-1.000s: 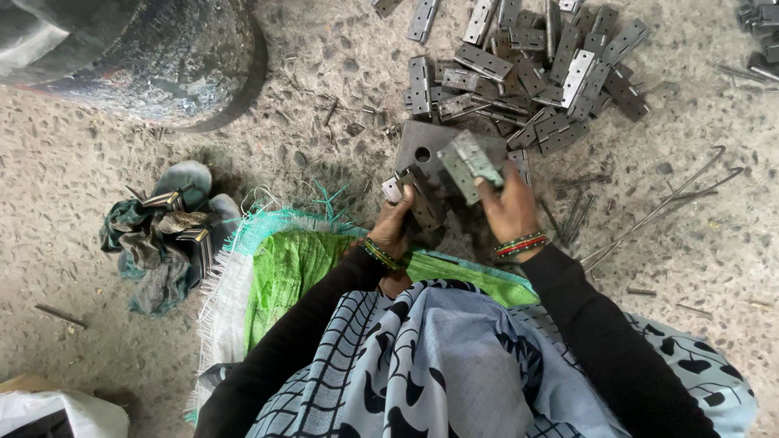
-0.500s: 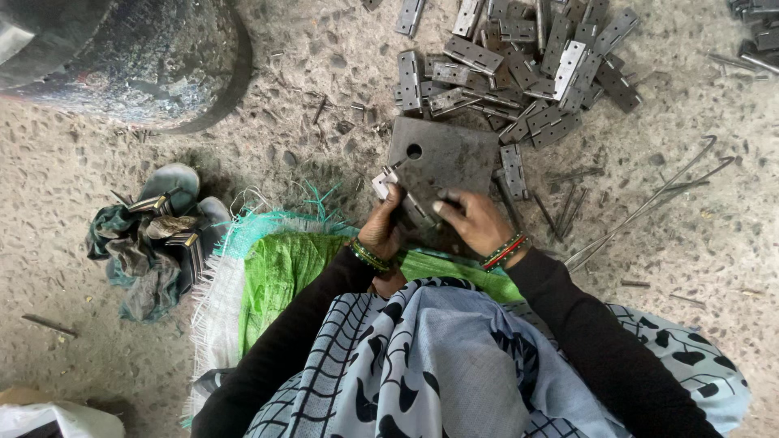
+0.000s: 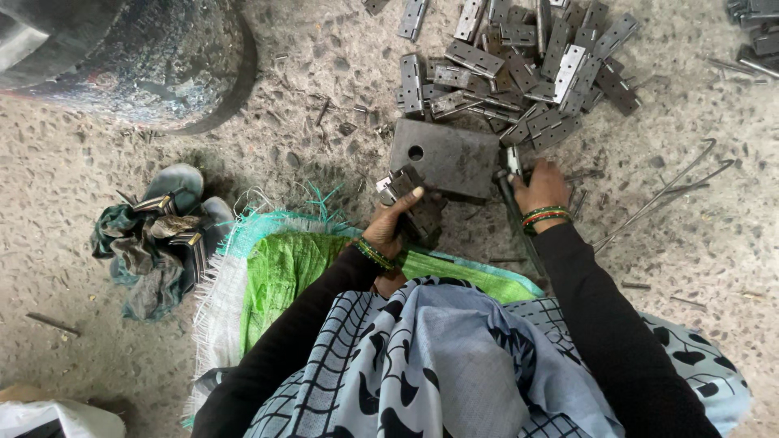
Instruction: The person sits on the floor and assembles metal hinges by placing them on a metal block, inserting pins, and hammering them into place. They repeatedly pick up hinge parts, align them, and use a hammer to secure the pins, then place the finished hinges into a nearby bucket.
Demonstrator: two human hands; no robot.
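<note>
A dark steel block [image 3: 445, 156] with a round hole lies on the concrete floor in front of me. My left hand [image 3: 395, 221] grips a folded metal hinge [image 3: 401, 183] at the block's near left corner. My right hand [image 3: 538, 186], with red and green bangles at the wrist, is closed on a slim metal piece [image 3: 513, 161] at the block's right edge. Just beyond the block lies a heap of loose grey hinges [image 3: 519, 73].
A large dark drum [image 3: 138, 61] stands at the upper left. A bundle of cloth with hinges [image 3: 158, 235] lies to the left, beside a green woven sack [image 3: 284, 268] under me. Bent metal rods [image 3: 665, 191] lie to the right. More hinges [image 3: 755, 24] sit at the top right.
The steel block, held tilted above the floor a second ago, now lies flat. My right hand moved to its right edge; my left hand holds a hinge at its left corner.
</note>
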